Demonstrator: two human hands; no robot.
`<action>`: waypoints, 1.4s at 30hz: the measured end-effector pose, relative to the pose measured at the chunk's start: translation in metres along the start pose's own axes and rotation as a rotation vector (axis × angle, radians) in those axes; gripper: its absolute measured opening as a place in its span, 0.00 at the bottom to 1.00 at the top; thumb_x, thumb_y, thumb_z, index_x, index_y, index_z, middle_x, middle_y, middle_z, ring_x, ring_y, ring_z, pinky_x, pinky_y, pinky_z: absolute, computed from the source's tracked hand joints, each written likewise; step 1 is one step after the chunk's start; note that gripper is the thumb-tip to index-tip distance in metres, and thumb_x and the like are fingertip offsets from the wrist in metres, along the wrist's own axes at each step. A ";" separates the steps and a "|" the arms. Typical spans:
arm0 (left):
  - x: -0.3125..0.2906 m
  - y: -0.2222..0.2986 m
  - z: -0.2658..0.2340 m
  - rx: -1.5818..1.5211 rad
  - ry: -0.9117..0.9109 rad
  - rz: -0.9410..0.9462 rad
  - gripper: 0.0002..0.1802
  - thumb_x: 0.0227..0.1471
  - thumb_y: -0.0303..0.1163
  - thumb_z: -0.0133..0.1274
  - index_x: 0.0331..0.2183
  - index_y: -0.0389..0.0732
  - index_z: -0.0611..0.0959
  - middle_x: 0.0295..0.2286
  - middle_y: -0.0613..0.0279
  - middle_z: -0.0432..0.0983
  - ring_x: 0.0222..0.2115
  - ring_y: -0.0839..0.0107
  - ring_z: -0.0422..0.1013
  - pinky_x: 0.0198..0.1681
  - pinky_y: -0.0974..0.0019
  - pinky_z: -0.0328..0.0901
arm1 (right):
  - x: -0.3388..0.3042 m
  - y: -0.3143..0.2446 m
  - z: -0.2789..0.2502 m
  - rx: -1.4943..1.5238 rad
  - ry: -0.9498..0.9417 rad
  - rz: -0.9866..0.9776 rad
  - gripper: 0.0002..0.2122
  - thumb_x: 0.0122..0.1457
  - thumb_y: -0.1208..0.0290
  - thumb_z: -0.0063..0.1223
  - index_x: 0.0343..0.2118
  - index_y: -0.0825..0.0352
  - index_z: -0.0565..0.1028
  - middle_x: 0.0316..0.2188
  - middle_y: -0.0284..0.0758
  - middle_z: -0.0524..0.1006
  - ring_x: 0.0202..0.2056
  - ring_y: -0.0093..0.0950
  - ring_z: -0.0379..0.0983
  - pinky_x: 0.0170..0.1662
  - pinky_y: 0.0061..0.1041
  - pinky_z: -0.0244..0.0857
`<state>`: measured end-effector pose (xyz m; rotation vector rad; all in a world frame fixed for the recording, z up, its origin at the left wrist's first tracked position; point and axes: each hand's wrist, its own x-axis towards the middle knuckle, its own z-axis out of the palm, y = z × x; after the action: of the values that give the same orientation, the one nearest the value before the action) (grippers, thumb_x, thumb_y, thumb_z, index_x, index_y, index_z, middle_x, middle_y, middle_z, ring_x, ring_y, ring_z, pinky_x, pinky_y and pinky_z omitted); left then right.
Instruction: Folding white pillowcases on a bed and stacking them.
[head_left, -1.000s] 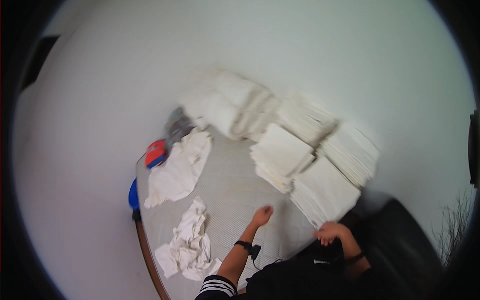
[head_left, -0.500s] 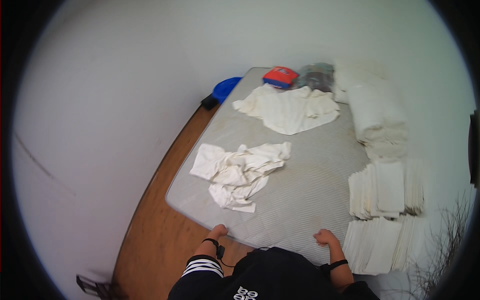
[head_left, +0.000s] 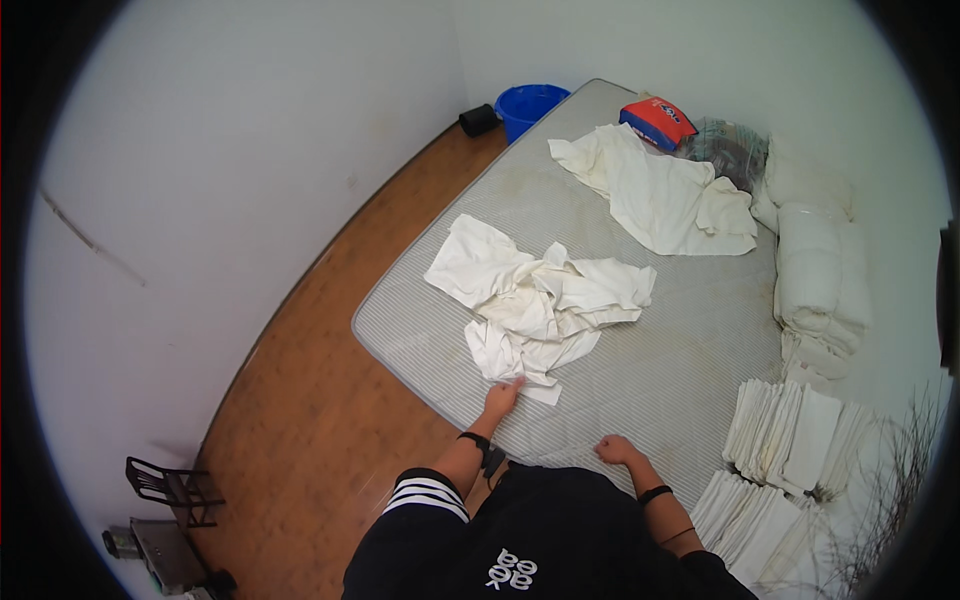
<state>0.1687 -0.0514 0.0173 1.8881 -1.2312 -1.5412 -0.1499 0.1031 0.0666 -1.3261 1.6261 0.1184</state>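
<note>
A crumpled white cloth (head_left: 545,305), several folds deep, lies on a grey striped mattress (head_left: 690,345). My left hand (head_left: 502,397) is at its near edge, with the fingers closed on a corner; the fingertips are small and partly lost against the white. Off to the right, my right hand (head_left: 614,449) is held curled over the near part of the mattress, with nothing visible in it. Farther back, a second white cloth (head_left: 660,195) is spread out loosely.
Folded white cloths (head_left: 785,435) form stacks along the right side, beyond them a rolled white bundle (head_left: 825,265). At the far end lie a red-and-blue package (head_left: 657,123) and a clear bag (head_left: 727,150). A blue bucket (head_left: 530,108) and dark chair (head_left: 175,488) stand on the wooden floor.
My left hand has moved forward from the mattress edge to the near corner of the crumpled cloth. The right hand stays low and curled. The whole view has shifted.
</note>
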 end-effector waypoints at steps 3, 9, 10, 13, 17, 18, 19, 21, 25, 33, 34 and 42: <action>0.017 0.025 0.020 -0.290 -0.076 -0.136 0.28 0.49 0.52 0.50 0.23 0.32 0.80 0.18 0.53 0.76 0.19 0.64 0.72 0.23 0.62 0.65 | 0.012 -0.008 -0.003 -0.009 0.074 -0.061 0.16 0.53 0.58 0.53 0.28 0.70 0.77 0.23 0.37 0.79 0.25 0.27 0.75 0.32 0.26 0.69; -0.030 0.093 0.070 0.034 -0.790 0.232 0.18 0.50 0.35 0.46 0.28 0.28 0.82 0.23 0.52 0.78 0.25 0.65 0.75 0.32 0.64 0.69 | -0.013 -0.078 -0.039 0.219 0.389 -0.239 0.15 0.49 0.60 0.60 0.31 0.68 0.75 0.28 0.38 0.78 0.33 0.32 0.75 0.38 0.30 0.68; -0.050 0.111 0.074 0.107 -0.937 0.309 0.17 0.50 0.33 0.47 0.32 0.28 0.81 0.26 0.53 0.79 0.25 0.69 0.74 0.31 0.66 0.69 | -0.029 -0.099 -0.054 0.272 0.401 -0.341 0.15 0.47 0.61 0.62 0.32 0.68 0.75 0.29 0.38 0.78 0.33 0.33 0.75 0.39 0.31 0.68; -0.091 0.151 0.087 0.094 -1.157 0.357 0.15 0.51 0.35 0.48 0.29 0.31 0.81 0.23 0.60 0.77 0.25 0.73 0.71 0.31 0.70 0.67 | -0.031 -0.090 -0.061 0.169 0.517 -0.578 0.17 0.43 0.64 0.66 0.32 0.67 0.74 0.30 0.38 0.77 0.34 0.35 0.75 0.39 0.33 0.67; -0.097 0.171 0.085 0.108 -1.192 0.295 0.14 0.48 0.33 0.48 0.26 0.31 0.81 0.21 0.61 0.76 0.23 0.74 0.70 0.31 0.71 0.66 | -0.073 -0.116 -0.070 0.250 0.835 -0.497 0.27 0.36 0.62 0.71 0.41 0.65 0.74 0.43 0.41 0.73 0.48 0.42 0.67 0.51 0.38 0.61; -0.101 0.176 0.084 0.122 -1.218 0.304 0.14 0.48 0.33 0.48 0.25 0.30 0.81 0.20 0.60 0.76 0.23 0.73 0.71 0.31 0.70 0.66 | -0.085 -0.116 -0.073 0.195 0.867 -0.490 0.28 0.36 0.62 0.71 0.42 0.65 0.74 0.45 0.42 0.72 0.50 0.42 0.64 0.52 0.39 0.60; -0.114 0.185 0.080 0.105 -1.224 0.244 0.14 0.47 0.33 0.48 0.25 0.30 0.81 0.21 0.60 0.76 0.22 0.74 0.70 0.31 0.72 0.66 | -0.098 -0.117 -0.077 0.139 0.901 -0.482 0.29 0.35 0.61 0.71 0.44 0.65 0.74 0.48 0.42 0.71 0.52 0.43 0.62 0.54 0.40 0.58; -0.119 0.180 0.083 0.098 -1.332 0.201 0.14 0.47 0.33 0.49 0.26 0.30 0.81 0.22 0.60 0.76 0.22 0.75 0.70 0.31 0.71 0.66 | -0.114 -0.103 -0.082 -0.030 0.687 -0.489 0.28 0.36 0.61 0.71 0.43 0.64 0.75 0.51 0.41 0.69 0.55 0.44 0.58 0.55 0.41 0.56; -0.149 0.186 0.078 0.097 -1.480 0.125 0.14 0.47 0.33 0.49 0.26 0.31 0.81 0.22 0.58 0.76 0.25 0.72 0.72 0.37 0.71 0.67 | -0.134 -0.083 -0.074 0.068 0.385 -0.554 0.18 0.41 0.64 0.65 0.35 0.67 0.77 0.43 0.41 0.74 0.46 0.40 0.68 0.48 0.37 0.62; -0.201 0.196 0.105 0.512 -0.858 0.098 0.20 0.49 0.43 0.52 0.28 0.32 0.74 0.18 0.56 0.72 0.15 0.67 0.72 0.19 0.64 0.71 | -0.234 -0.092 -0.079 0.008 0.047 -0.461 0.12 0.44 0.66 0.52 0.31 0.68 0.74 0.28 0.46 0.77 0.31 0.41 0.73 0.37 0.34 0.66; -0.216 0.203 0.113 0.629 -0.819 0.148 0.20 0.49 0.43 0.52 0.30 0.32 0.74 0.17 0.57 0.72 0.14 0.67 0.71 0.19 0.64 0.71 | -0.244 -0.093 -0.080 0.017 0.039 -0.480 0.13 0.44 0.67 0.52 0.32 0.68 0.74 0.28 0.45 0.77 0.32 0.42 0.74 0.38 0.34 0.66; -0.261 0.213 0.155 0.162 -1.439 0.695 0.22 0.50 0.35 0.49 0.47 0.37 0.74 0.34 0.48 0.75 0.41 0.57 0.69 0.50 0.62 0.59 | -0.299 -0.049 -0.095 0.103 0.279 -0.436 0.16 0.42 0.68 0.56 0.37 0.67 0.75 0.31 0.45 0.77 0.35 0.43 0.74 0.40 0.36 0.66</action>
<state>-0.0539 0.0842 0.2812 -0.0279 -2.1919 -2.3054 -0.1979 0.2317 0.3530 -1.6370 1.5035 -0.4235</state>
